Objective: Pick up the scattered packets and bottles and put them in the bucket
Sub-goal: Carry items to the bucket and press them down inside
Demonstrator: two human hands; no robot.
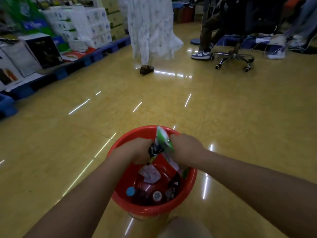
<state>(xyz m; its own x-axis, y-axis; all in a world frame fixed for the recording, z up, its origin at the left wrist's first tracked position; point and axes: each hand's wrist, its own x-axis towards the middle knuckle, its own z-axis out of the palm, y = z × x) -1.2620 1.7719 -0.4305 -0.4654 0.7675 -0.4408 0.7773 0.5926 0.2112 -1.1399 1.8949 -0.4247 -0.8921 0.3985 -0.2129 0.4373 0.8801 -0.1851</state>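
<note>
While clutching dark packet in left hand, green packet in right hand, above bucket; risks spilling green packet outside, beyond right hand, if freed early.

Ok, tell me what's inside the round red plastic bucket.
In the bucket: a blue-capped bottle, a white-capped bottle, a crumpled pale packet, a red packet. The left hand and right hand grip packets above it and cover the far half.

Dim, yellowish light, streaky white glare on the glossy floor, motion-blurred, bowed edges
</note>
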